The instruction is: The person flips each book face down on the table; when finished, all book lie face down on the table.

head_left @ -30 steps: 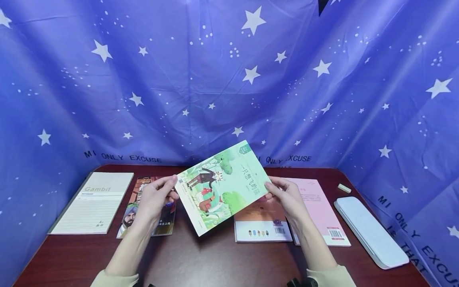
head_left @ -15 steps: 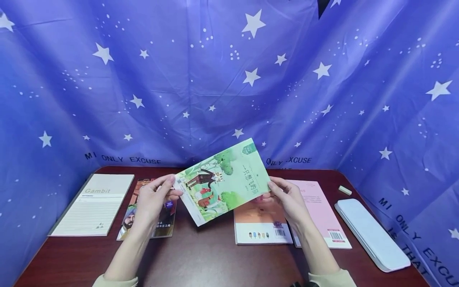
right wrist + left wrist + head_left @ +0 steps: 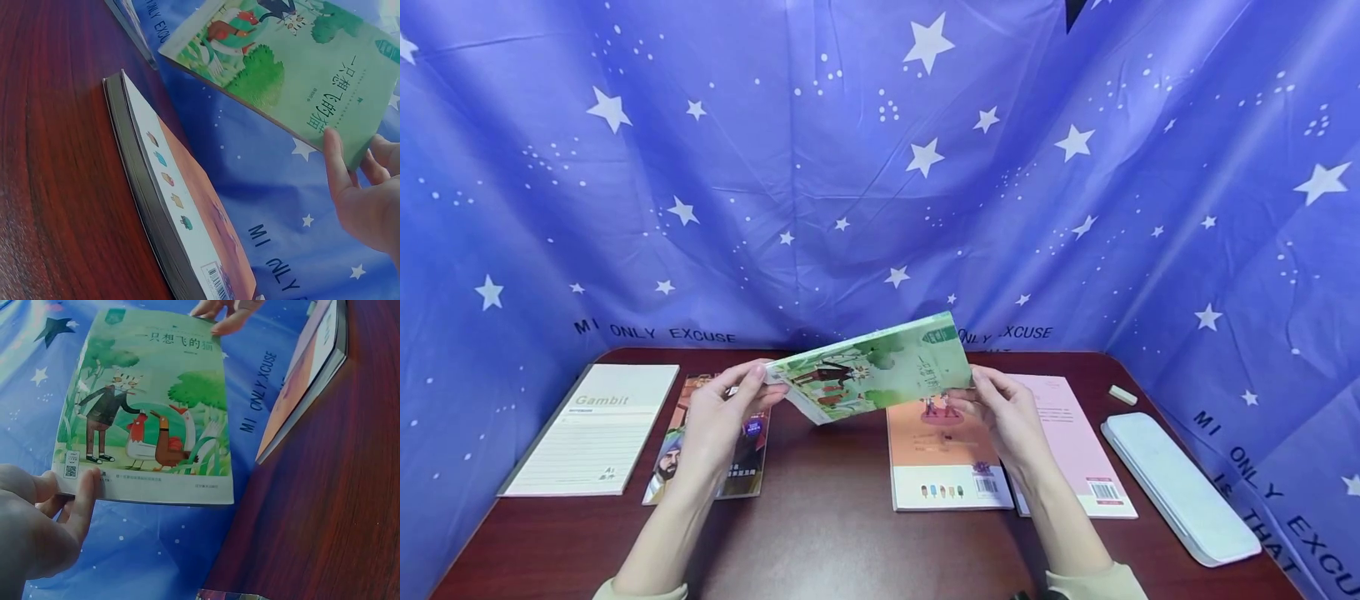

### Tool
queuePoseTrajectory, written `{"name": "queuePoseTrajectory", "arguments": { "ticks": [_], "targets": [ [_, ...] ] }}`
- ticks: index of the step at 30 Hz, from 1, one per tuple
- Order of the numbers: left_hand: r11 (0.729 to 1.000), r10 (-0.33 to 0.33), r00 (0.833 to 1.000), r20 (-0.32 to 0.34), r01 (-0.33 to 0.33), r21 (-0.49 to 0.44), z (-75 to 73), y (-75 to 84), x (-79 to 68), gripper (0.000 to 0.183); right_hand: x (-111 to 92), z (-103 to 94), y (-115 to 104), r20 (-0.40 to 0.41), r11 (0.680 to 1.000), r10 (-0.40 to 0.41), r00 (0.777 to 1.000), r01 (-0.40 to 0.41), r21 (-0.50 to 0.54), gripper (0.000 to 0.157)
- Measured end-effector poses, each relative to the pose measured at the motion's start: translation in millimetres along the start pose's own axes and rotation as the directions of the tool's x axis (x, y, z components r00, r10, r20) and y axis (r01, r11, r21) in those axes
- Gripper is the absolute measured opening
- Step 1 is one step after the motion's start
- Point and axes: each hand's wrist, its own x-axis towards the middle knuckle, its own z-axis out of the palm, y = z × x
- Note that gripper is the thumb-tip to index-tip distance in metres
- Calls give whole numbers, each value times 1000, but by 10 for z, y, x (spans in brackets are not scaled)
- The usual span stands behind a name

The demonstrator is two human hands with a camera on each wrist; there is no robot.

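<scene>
A green book (image 3: 872, 367) with a cat and birds on its cover is held up above the table, turned sideways and tilted so the cover looks foreshortened in the head view. My left hand (image 3: 730, 408) pinches its bottom corner, thumb and fingers on either side, as the left wrist view shows on the book (image 3: 150, 406). At the title end, my right hand (image 3: 1003, 412) pinches the opposite edge; the right wrist view has that hand (image 3: 369, 187) with a finger over the cover (image 3: 300, 81).
On the dark red table (image 3: 820, 533) lie a Gambit notebook (image 3: 597, 433), a comic-style book (image 3: 747, 462) under the left wrist, an orange book (image 3: 943, 467), a pink book (image 3: 1075, 442), a pale blue case (image 3: 1180, 487) and a small eraser (image 3: 1122, 394). A starry blue curtain (image 3: 850, 167) stands behind.
The green book has tipped back, its cover now seen at a flatter angle and its top edge showing. Its lower corner has risen, uncovering more of the orange book. Both hands keep their hold.
</scene>
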Motion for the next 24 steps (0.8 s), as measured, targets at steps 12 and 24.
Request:
{"name": "queuePoseTrajectory", "arguments": {
  "ticks": [12,24],
  "targets": [
    [983,54,995,80,-39,-180,-33,-29,23,20,-2,36,-15,-17,990,-29,999,31,138,26],
    [966,47,997,66,-29,-257,-12,-19,14,22,-38,86,-44,-50,981,-11,999,21,193,21]
  ]
}}
